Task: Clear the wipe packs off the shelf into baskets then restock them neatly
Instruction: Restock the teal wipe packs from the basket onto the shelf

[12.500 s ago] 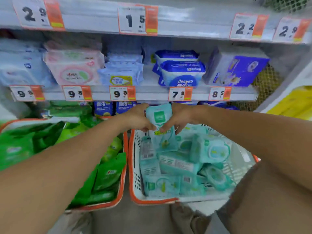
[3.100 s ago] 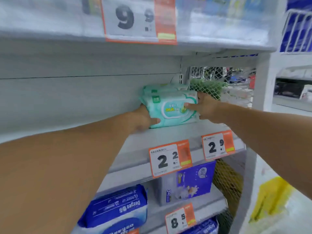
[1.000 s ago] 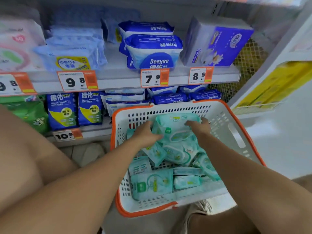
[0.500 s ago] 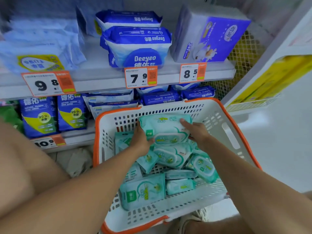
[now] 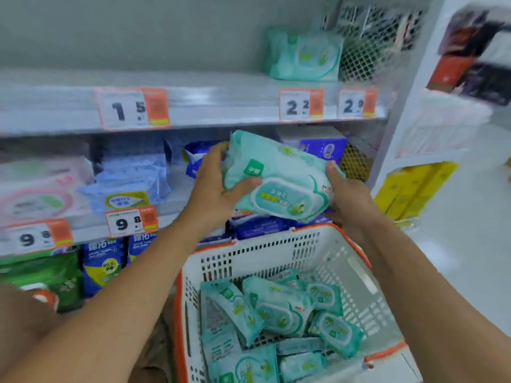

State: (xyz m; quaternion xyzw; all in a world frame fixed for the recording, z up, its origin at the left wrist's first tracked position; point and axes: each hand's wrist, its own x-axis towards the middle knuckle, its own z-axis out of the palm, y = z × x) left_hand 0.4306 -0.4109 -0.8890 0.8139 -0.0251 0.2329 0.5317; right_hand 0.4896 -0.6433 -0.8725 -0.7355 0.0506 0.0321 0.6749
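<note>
The left hand [image 5: 213, 189] and the right hand [image 5: 343, 193] hold a small stack of teal wipe packs [image 5: 279, 181] between them, raised clear of the white basket [image 5: 359, 275] and level with the middle shelf front. The left fingers [image 5: 246, 183] curl over the near-left edge of the stack with the thumb across its face; the right fingers wrap the far-right end, mostly hidden behind the packs. Half a second ago the same stack sat low inside the basket with both hands closing on it; it is now lifted out and tilted, right end lower. This indicates the restocking phase is under way: the load is secured and in transit toward the upper shelf [image 5: 221, 78]. A stack of placed teal packs [image 5: 302, 55] already stands at the right end of that shelf, against the mesh side panel [image 5: 367, 48]; the remainder of the shelf is bare. Compared with the earlier frame, the view has pitched upward, bringing the upper shelf and its price tags [image 5: 301, 105] into sight. Roughly eight loose packs [image 5: 279, 310] remain in the basket, lying at mixed angles, so several more transfers are likely required. Motion blur limits finer detail.
</note>
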